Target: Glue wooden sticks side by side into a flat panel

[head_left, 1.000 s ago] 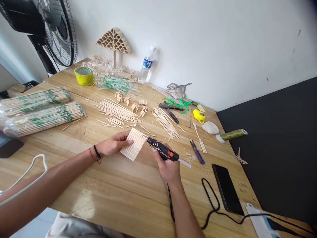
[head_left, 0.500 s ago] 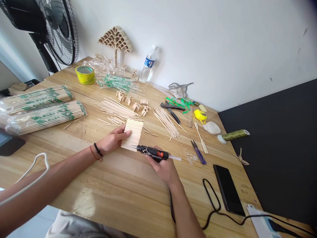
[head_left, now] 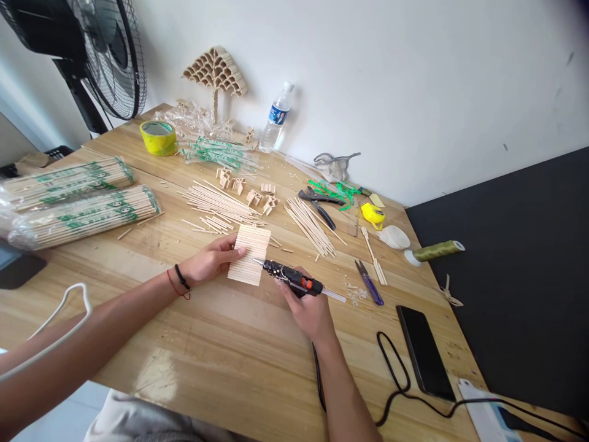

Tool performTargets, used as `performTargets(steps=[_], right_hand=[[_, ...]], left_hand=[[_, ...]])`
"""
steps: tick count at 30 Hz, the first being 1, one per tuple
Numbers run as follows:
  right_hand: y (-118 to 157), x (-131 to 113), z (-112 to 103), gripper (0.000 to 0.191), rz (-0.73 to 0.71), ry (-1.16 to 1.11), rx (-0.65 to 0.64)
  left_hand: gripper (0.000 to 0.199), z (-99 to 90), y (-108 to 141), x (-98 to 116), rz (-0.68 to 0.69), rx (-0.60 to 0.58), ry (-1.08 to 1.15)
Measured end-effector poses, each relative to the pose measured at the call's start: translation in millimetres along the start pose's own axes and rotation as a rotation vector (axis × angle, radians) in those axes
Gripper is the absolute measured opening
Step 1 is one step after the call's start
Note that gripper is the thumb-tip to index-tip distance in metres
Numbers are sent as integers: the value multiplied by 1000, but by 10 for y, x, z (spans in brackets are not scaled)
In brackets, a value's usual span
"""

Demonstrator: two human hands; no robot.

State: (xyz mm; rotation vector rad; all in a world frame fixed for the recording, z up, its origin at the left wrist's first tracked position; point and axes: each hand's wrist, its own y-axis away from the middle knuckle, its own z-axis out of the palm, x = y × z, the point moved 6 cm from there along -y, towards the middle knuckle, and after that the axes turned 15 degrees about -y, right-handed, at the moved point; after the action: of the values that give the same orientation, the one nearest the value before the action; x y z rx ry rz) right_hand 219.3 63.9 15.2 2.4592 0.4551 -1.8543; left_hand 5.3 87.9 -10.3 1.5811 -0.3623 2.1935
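Note:
My left hand (head_left: 216, 256) grips a small panel of wooden sticks (head_left: 251, 248) laid side by side, thumb on its face and fingers behind. A black hot glue gun (head_left: 291, 277) is in my right hand (head_left: 308, 307), with a clear glue stick poking out of its back end. Its metal nozzle points left over the panel's right part; whether it touches the sticks I cannot tell. Just beyond the panel lie loose wooden sticks (head_left: 221, 202), and a second pile of sticks (head_left: 310, 227) lies to the right.
Bagged sticks (head_left: 87, 212), yellow tape (head_left: 159, 140), a bottle (head_left: 276, 120) and a stick-built tree (head_left: 215, 73) stand at the left and back. Pliers (head_left: 322, 205), scissors (head_left: 369, 282) and a phone (head_left: 425, 350) lie right. A black cord (head_left: 405, 383) runs along the front right.
The glue gun's nozzle has moved up the panel, away from its lower edge, and the gun tilts more. The panel has shifted slightly right and down.

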Motion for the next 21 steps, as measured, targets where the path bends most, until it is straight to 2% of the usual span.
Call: performTargets(steps=[9,15,21], right_hand=[[-9,55,-83,31,-18,13,102],[5,74,-81,31,-12,17,90],[1,84,-58,30,-6,4,55]], left_hand=[[44,-29,-19,31,77,-7,-9],[45,-16,9,50,87,-26,-16],[53,19,32,99,73,-64,-17]])
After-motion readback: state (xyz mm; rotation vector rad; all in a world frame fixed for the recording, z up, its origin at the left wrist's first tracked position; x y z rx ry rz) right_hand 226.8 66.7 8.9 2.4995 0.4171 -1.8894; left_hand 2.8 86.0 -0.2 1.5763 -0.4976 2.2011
